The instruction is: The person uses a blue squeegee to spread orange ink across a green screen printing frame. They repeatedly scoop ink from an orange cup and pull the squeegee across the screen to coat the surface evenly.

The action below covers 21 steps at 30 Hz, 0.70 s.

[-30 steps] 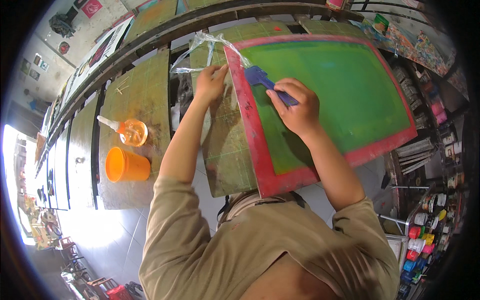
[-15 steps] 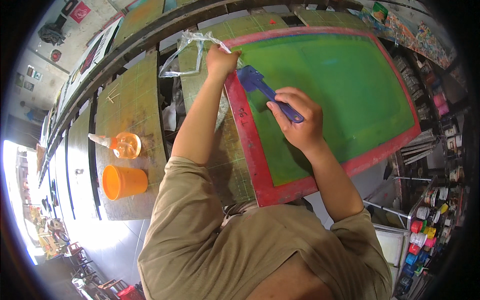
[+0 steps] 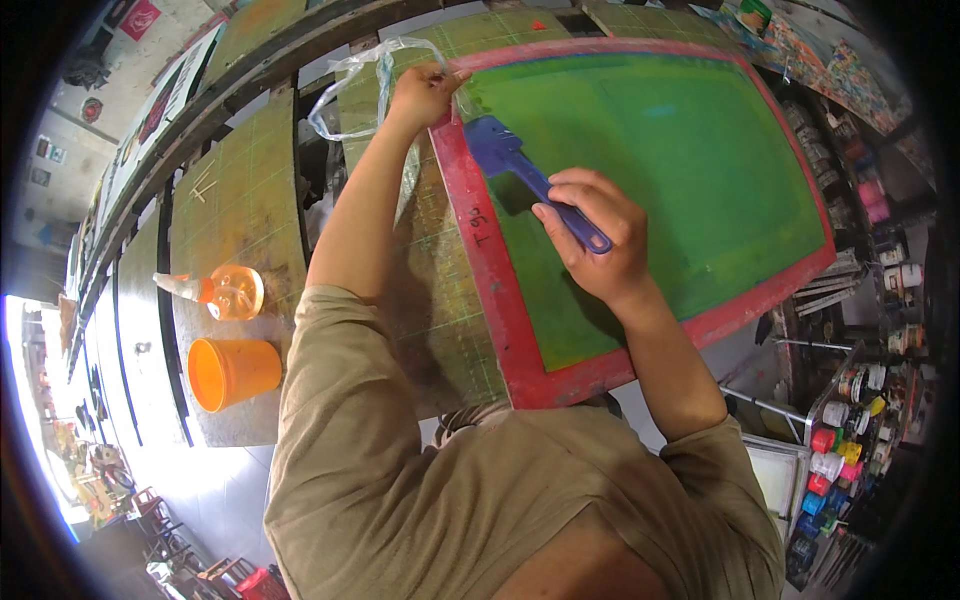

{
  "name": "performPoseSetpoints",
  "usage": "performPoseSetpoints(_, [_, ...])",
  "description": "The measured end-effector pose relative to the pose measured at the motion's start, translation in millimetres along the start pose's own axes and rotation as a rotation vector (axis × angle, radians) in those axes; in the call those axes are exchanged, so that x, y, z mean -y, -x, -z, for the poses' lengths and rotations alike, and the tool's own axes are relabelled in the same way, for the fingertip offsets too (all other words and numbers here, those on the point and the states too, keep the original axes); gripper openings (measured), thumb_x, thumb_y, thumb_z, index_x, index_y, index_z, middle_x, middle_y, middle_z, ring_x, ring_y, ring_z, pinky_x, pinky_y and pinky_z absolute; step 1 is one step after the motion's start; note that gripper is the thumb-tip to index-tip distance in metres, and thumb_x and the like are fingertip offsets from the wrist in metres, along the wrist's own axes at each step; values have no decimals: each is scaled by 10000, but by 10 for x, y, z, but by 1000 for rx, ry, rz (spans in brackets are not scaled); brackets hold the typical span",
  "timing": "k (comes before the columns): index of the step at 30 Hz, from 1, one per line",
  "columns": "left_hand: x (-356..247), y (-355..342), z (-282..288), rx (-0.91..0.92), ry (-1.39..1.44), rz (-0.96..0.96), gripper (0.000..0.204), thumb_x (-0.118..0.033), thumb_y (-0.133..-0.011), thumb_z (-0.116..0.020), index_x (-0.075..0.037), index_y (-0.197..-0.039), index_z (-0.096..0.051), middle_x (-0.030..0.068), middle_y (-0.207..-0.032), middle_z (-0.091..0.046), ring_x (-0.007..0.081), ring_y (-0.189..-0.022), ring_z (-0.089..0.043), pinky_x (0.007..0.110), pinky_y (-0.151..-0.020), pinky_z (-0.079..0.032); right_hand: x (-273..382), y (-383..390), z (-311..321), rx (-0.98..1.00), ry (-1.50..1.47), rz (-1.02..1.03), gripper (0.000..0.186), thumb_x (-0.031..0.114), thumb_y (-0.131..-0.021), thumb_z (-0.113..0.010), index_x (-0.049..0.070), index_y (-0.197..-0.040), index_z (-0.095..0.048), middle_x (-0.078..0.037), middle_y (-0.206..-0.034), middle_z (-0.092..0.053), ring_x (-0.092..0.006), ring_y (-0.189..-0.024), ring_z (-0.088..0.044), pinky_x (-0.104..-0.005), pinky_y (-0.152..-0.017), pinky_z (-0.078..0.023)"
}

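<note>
My right hand (image 3: 605,235) grips the handle of a blue plastic spatula (image 3: 498,150), fingers closed round it. The spatula's broad, ink-smeared blade is over the left part of a green mesh screen (image 3: 660,200), near its red frame (image 3: 487,265). At the frame's far left corner, my left hand (image 3: 425,97) is closed on a clear plastic bag (image 3: 385,85). The bag's open loop spreads left of that hand, and part of it hangs down beside the frame. The screen lies tilted across the worktable in front of me.
On the table (image 3: 245,190) to the left stand an orange cup (image 3: 235,372) and a spray bottle (image 3: 236,292) of orange liquid. Small wooden sticks (image 3: 203,181) lie farther back. Several paint jars (image 3: 825,465) crowd a rack at the lower right.
My left hand has shifted slightly left and away with the bag. The spatula blade has moved a little left, closer over the frame's left side. My right hand keeps its grip.
</note>
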State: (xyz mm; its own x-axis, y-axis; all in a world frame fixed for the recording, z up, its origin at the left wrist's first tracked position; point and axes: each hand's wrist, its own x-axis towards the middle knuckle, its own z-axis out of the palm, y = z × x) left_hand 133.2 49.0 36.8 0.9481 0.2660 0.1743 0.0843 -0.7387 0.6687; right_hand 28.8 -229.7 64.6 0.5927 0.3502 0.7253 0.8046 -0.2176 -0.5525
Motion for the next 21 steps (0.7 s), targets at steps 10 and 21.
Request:
performPoseSetpoints(10, [604, -352, -294, 6, -205, -268, 411, -532, -907, -458, -267, -1156, -650, 125, -1332, -475, 308, -1290, -368, 493, -1044, -240, 9, 15, 17, 52, -22, -34, 202, 65, -703, -758, 35, -840, -611, -124, -894, -639, -290, -731, -634, -332, -614, -506])
performPoseSetpoints(21, [374, -306, -172, 32, -357, -337, 382, -508, -909, -471, -214, -986, -703, 45, -978, -600, 252, -1075, -523, 427, -921, -289, 67, -59, 98, 28, -40, -10, 179, 17, -732, -729, -4, -857, -604, -149, -894, -638, -259, -721, -634, -304, -611, -502])
